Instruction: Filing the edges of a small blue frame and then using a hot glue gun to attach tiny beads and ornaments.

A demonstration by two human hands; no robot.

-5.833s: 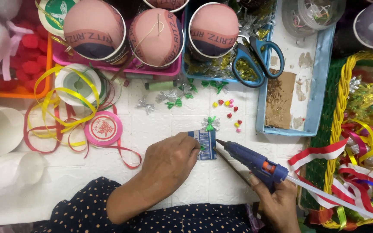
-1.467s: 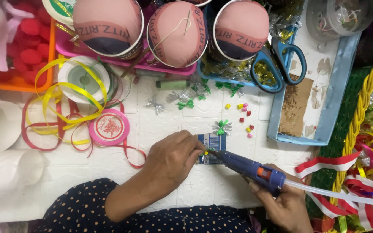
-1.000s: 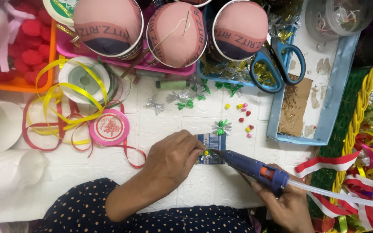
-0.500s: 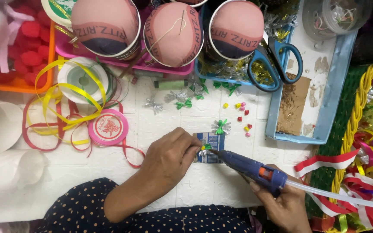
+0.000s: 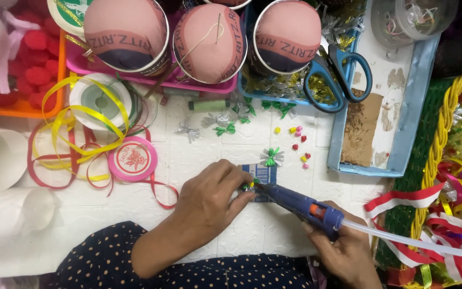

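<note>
White textured craft table (image 5: 199, 160), crowded all round. At its middle sits the small blue-and-white box (image 5: 262, 174), flat on the surface, a green ribbon bow (image 5: 271, 157) touching its top edge. My left hand (image 5: 209, 200) lies over the box's left side, fingers curled loosely, thumb and forefinger pinching a tiny glittery trim piece against it; what exactly that piece is, I cannot tell. My right hand (image 5: 346, 251) is wrapped closed around the grip of the blue glue gun (image 5: 300, 202), nozzle tip touching the box right at the pinched spot. A clear glue stick trails from the gun's back toward the right edge.

Judgement: gluing step in hand, decoration going onto the box. Next move calls for a small bead only, fingertips kept off the hot tip, then steady pressure.

Outward: small coloured beads (image 5: 298, 144) above right, pink ribbon spool (image 5: 132, 159) left, blue-handled scissors (image 5: 338, 75) on the blue tray (image 5: 410, 107), three covered cups (image 5: 209, 40) along the top.
</note>
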